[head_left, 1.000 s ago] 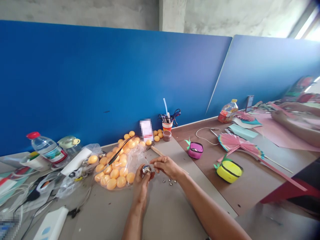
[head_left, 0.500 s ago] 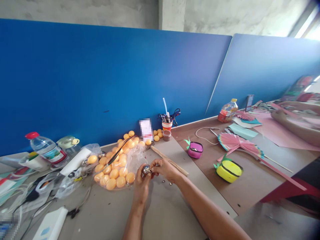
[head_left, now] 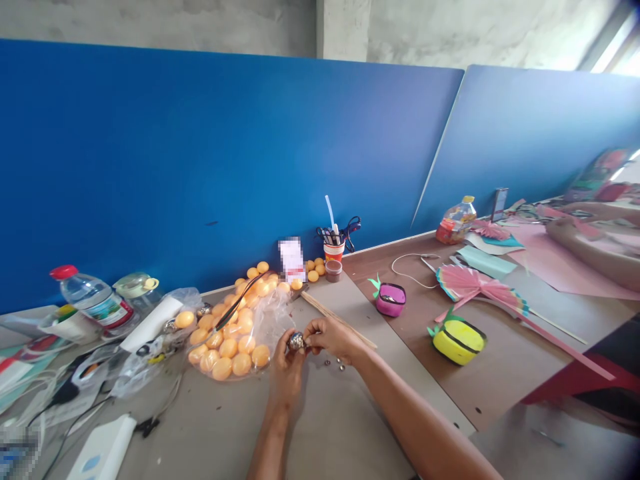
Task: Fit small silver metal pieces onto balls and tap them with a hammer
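Observation:
My left hand (head_left: 287, 365) is closed round a shiny silver ball (head_left: 296, 341) with a patterned surface, held above the grey table. Against the ball's right side, the fingers of my right hand (head_left: 327, 337) are pinched together; anything between those fingertips is too small to make out. Several tiny shiny metal pieces (head_left: 341, 365) lie on the table just below my right hand. Thin wooden sticks (head_left: 313, 303) lie behind that hand, partly covered by it. To the left of my hands rests a clear plastic bag of orange balls (head_left: 229, 348).
A water bottle (head_left: 95, 297), plastic wrapping and cables crowd the left side. At the back stands a cup of pens (head_left: 334, 250). Purple (head_left: 391, 301) and yellow (head_left: 459, 341) fruit-shaped crafts and a pink paper fan (head_left: 470, 283) lie right. Another person's arm (head_left: 590, 250) is far right.
My left hand and the silver ball have shifted slightly to the right. My right hand stays pinched at the ball's side, and one more tiny metal piece shows on the table below it.

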Demonstrator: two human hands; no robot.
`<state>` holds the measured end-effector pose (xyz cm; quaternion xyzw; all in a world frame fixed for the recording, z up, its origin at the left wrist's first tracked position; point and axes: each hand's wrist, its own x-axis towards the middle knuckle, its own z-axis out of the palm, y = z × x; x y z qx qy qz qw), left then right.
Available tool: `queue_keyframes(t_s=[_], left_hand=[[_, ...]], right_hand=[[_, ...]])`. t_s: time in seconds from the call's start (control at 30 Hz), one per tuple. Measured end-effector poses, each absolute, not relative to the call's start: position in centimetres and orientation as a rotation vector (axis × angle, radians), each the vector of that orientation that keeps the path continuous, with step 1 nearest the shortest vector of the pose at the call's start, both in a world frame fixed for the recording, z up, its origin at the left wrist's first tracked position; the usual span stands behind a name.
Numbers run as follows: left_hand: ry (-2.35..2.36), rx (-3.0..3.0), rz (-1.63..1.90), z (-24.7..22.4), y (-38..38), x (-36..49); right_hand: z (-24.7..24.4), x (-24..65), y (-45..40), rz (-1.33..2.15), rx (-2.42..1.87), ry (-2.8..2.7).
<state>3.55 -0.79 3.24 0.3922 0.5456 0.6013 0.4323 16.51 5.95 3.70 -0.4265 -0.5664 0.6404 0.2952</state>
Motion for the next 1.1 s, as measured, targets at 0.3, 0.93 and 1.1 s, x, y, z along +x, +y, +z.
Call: queue_keyframes(t_s=[0.3,0.93,1.1], left_hand=[[1.356,1.096,1.456,2.0,-0.7,3.3],[1.34,1.052,1.504,0.7,-0.7,3.2],[1.157,0.783,1.574,0.8,-0.4,3.2]], right_hand=[[3.1,16.7,6.2,1.908,-1.047,-1.319],[2.3,16.2,6.4,1.841,-1.115,-1.368],[3.4,16.7,6.5,1.951,-0.851,-1.231]])
